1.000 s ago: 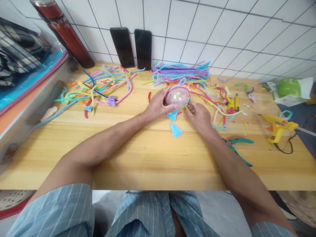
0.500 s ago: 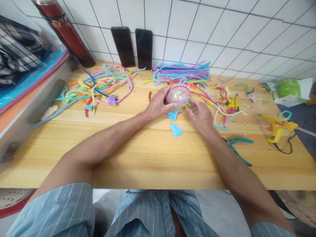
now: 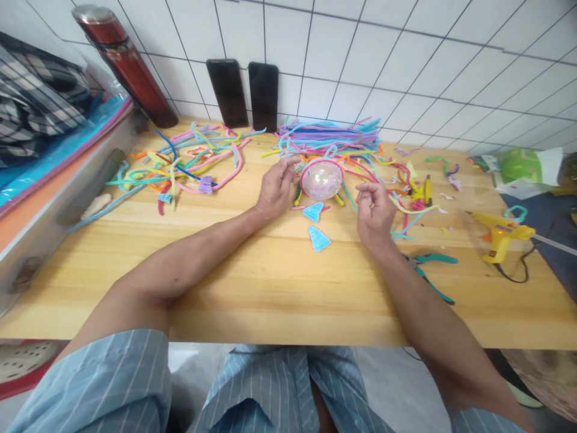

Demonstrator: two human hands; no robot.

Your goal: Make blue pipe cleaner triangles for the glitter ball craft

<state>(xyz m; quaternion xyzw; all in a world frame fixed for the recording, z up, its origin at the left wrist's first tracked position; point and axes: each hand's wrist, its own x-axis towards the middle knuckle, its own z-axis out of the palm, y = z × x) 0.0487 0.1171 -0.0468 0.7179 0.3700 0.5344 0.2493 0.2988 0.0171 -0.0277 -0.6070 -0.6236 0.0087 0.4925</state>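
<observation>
A clear, shimmering ball with a pink rim (image 3: 321, 180) rests on the wooden table, with a light blue loop at its top. My left hand (image 3: 274, 189) is open just left of the ball, apart from it, its fingers stretched toward the back. To the right, my right hand (image 3: 375, 211) hovers with loosely bent fingers and nothing visible in them. Two light blue fuzzy pieces lie in front of the ball: a small one (image 3: 312, 211) close to it and a wedge-shaped one (image 3: 319, 239) nearer me. Yellow-green bits (image 3: 339, 199) peek out under the ball.
Loose pipe cleaners (image 3: 189, 162) spread at left, with a purple and blue bundle (image 3: 329, 137) at the back. Two phones (image 3: 264, 96) and a red flask (image 3: 130, 66) stand near the wall. Teal-handled pliers (image 3: 435, 259) and a yellow glue gun (image 3: 500, 234) lie at right.
Both hands have let go of the ball and drawn apart, left hand to the left, right hand to the right. The ball stays on the table.
</observation>
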